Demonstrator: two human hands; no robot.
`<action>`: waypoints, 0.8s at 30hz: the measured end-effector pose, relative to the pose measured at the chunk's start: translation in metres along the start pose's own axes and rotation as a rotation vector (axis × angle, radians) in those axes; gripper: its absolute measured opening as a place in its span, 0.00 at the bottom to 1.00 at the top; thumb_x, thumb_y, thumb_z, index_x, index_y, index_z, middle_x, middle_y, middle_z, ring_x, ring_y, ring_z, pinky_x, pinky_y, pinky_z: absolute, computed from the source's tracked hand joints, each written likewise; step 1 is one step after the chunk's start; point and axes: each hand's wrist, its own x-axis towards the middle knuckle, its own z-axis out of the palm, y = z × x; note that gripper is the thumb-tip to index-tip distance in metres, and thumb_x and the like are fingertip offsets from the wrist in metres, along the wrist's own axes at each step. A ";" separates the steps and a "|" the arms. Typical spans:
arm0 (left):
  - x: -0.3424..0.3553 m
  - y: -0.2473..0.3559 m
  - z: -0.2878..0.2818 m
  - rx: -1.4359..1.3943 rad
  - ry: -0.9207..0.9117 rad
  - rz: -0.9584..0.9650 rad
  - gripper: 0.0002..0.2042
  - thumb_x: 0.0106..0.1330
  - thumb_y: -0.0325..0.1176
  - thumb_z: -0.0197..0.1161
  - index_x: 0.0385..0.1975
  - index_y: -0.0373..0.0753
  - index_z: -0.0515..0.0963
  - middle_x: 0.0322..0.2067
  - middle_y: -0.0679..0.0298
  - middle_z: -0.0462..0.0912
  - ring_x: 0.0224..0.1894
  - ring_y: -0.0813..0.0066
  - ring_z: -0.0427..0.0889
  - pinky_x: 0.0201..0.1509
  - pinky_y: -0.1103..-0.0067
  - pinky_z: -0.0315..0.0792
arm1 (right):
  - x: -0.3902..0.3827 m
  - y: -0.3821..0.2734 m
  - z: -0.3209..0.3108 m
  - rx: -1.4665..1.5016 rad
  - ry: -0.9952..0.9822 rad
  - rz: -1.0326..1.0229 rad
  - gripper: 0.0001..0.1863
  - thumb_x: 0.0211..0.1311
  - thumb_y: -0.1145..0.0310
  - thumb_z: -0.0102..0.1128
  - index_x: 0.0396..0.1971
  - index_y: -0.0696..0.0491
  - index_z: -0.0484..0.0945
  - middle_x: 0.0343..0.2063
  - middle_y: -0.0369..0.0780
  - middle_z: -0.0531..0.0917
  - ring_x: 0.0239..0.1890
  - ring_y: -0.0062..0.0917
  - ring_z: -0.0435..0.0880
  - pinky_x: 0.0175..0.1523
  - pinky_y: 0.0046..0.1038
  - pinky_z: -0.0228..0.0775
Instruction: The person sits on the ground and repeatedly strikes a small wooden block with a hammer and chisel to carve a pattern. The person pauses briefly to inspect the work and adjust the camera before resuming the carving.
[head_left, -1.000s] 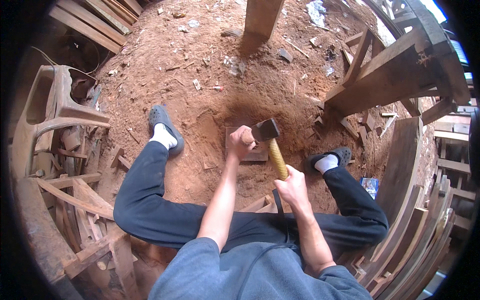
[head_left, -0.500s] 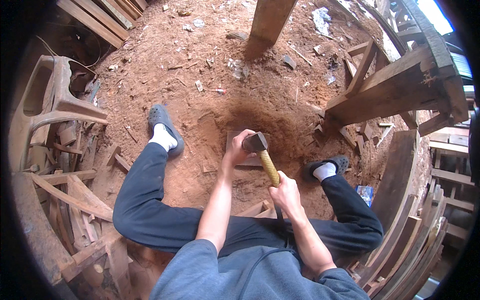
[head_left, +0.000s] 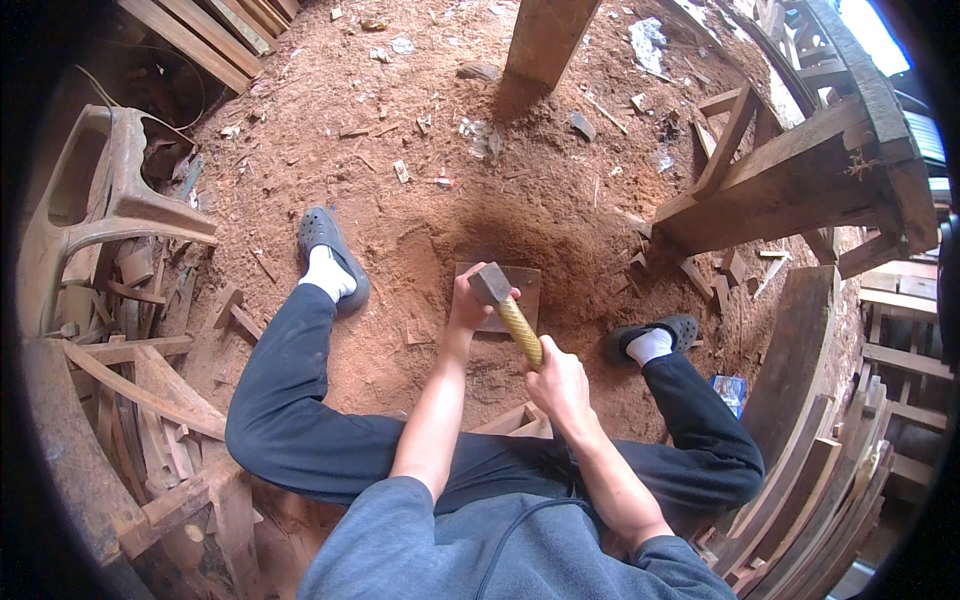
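Note:
A hammer [head_left: 515,325] with a blocky dark metal head and a yellow wrapped handle is in my right hand [head_left: 560,385], its fingers wrapped round the lower grip. The hammer head hangs over my left hand [head_left: 467,304] and hides part of its fingers. My left hand is closed above a flat square plate [head_left: 528,284] on the ground between my feet; what it holds, if anything, cannot be made out. Whether the head touches anything below it does not show.
Sawdust and scraps cover the ground. A dusty plastic chair [head_left: 130,205] and wood offcuts stand at the left. A wooden post [head_left: 545,45] rises ahead, a heavy timber frame [head_left: 780,185] stands at the right, and stacked boards [head_left: 800,500] lie at the lower right.
The hammer head has shifted a little left and now covers more of my left hand. My right hand has moved slightly left with the handle. My left hand stays over the plate.

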 end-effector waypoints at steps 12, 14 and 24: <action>-0.007 0.005 -0.012 -0.041 0.204 -0.051 0.13 0.56 0.20 0.68 0.33 0.43 0.71 0.31 0.70 0.72 0.32 0.83 0.72 0.41 0.83 0.77 | 0.008 -0.031 -0.001 0.227 -0.174 0.058 0.26 0.53 0.52 0.65 0.42 0.58 0.75 0.30 0.55 0.83 0.38 0.48 0.84 0.44 0.43 0.74; -0.006 0.005 -0.013 -0.324 0.236 -0.157 0.13 0.56 0.20 0.69 0.33 0.43 0.71 0.30 0.70 0.71 0.32 0.83 0.72 0.40 0.83 0.76 | 0.013 -0.030 -0.001 0.295 -0.288 0.106 0.27 0.51 0.50 0.66 0.42 0.58 0.77 0.31 0.54 0.84 0.39 0.47 0.84 0.46 0.41 0.74; -0.001 0.018 -0.004 -0.338 0.171 -0.081 0.03 0.64 0.25 0.60 0.31 0.33 0.74 0.27 0.65 0.77 0.30 0.71 0.85 0.36 0.74 0.84 | 0.014 -0.021 0.013 0.631 -0.391 0.183 0.17 0.56 0.59 0.70 0.36 0.56 0.77 0.16 0.32 0.74 0.15 0.13 0.70 0.20 0.21 0.63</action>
